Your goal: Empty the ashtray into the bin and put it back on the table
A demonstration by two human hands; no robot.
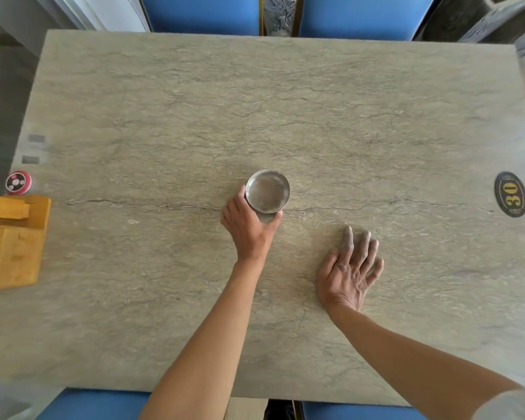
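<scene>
the left hand [249,228] wraps its fingers around the round metal ashtray [267,190], which stands upright near the middle of the stone table [164,116]; the right hand [349,271] lies flat, fingers spread, holding nothing, just beside it

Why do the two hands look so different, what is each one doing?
The left hand is curled around the metal ashtray, gripping its side, while the right hand holds nothing. The left hand's fingers are bent; the right hand's fingers are stretched out and spread, palm down over the stone table. The left hand reaches farther across the table than the right. Both are bare and come in from the near edge.
</scene>
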